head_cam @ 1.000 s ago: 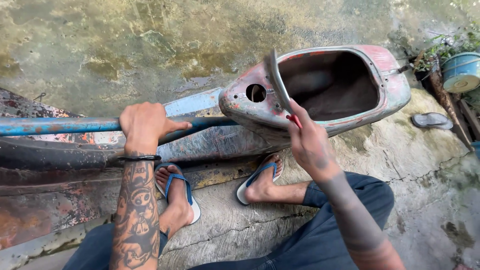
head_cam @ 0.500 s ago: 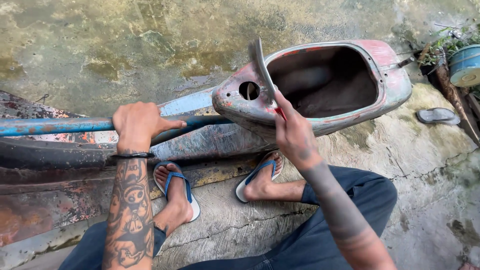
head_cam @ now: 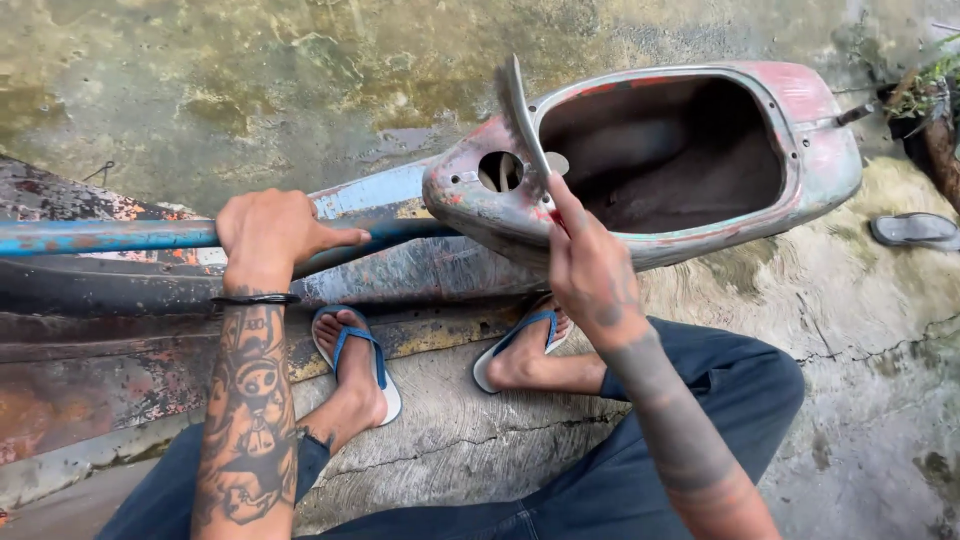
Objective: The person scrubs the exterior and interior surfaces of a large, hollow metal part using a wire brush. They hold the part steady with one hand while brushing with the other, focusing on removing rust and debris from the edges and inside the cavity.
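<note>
The left hand (head_cam: 272, 232) was wrapped around a blue metal bar (head_cam: 110, 236) on the worn scooter frame (head_cam: 150, 330), fingers curled over the top and thumb pointing right along it, with a black band (head_cam: 250, 298) around the tattooed wrist below. The right hand (head_cam: 590, 265) was closed on the handle of a thin grey blade-like tool (head_cam: 520, 112) — a scraper or flat file, it was too blurred to tell which — with the forefinger stretched up along it and a bit of red showing at the grip. The tool stood nearly upright, tilted a little to the left, its lower part against the front edge of the scooter body shell (head_cam: 810, 150), just beside a round hole (head_cam: 497, 170) in the shell's narrow nose. That shell — faded red and pale grey-green, paint flaking — lay on its side on the stained concrete ground (head_cam: 250, 90) with its dark hollow facing up, its nose touching or overlapping the frame where the blue bar ran into it. Both feet wore blue flip-flops: the left foot (head_cam: 352, 365) rested on the cracked concrete just below the frame, the right foot (head_cam: 525, 350) partly tucked under the shell. Dark blue trousers (head_cam: 720, 400) covered the bent right knee. Off to the right, well apart from the hands, a grey sandal (head_cam: 915, 230) lay on the ground, near some green plants (head_cam: 935, 80) at the edge.
</note>
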